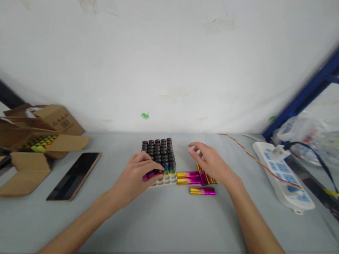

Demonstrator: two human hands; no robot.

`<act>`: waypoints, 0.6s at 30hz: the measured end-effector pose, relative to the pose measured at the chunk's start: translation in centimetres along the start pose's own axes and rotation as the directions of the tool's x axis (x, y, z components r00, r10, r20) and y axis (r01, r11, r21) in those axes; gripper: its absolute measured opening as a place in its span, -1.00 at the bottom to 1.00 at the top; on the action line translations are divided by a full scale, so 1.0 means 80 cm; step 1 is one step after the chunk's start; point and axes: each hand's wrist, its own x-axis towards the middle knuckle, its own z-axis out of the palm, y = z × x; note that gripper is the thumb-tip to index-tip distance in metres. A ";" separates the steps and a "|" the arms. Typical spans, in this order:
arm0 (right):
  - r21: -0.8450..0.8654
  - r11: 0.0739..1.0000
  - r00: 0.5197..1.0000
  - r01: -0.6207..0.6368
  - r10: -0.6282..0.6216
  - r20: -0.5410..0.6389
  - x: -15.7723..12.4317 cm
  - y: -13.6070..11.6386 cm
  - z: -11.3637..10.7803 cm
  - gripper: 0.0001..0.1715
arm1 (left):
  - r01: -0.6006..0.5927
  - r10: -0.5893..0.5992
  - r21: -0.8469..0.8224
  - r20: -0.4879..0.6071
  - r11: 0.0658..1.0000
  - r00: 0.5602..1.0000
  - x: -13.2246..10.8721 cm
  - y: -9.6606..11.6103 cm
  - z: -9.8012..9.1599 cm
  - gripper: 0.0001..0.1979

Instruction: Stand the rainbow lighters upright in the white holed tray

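Note:
Black-topped lighters (162, 150) stand in rows in a white tray (166, 180) at mid-table. At the tray's near left corner, my left hand (140, 170) has its fingers closed round a purple lighter (149, 176). Several yellow-and-purple lighters (189, 177) lie right of the tray, some overlapping, with a single one (202, 191) nearer the front. My right hand (210, 161) hovers over the back of that pile, its fingers apart and slightly curled, with nothing visible in them.
On the left are an open cardboard box (60, 144) of yellow items, another carton (59, 121) and a dark phone (75, 175). A white power strip (283, 177) with a plug and a red-yellow wire (251, 152) lies at the right, near plastic bags (314, 134). A wall stands behind.

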 end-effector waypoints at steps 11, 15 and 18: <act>-0.016 1.000 0.998 -0.001 0.002 0.061 -0.002 0.013 -0.009 -0.64 | -0.112 0.114 0.083 -0.017 0.990 0.993 -0.001 0.003 0.009 -0.91; 0.002 1.000 0.998 0.026 -0.026 0.064 -0.002 0.011 -0.016 -0.67 | -0.103 0.106 0.066 -0.054 0.993 0.993 -0.004 -0.001 0.013 -0.91; 0.000 1.000 0.998 0.023 -0.023 0.053 -0.003 0.011 -0.020 -0.68 | -0.124 0.130 0.097 -0.055 0.988 0.990 -0.004 -0.003 0.013 -0.91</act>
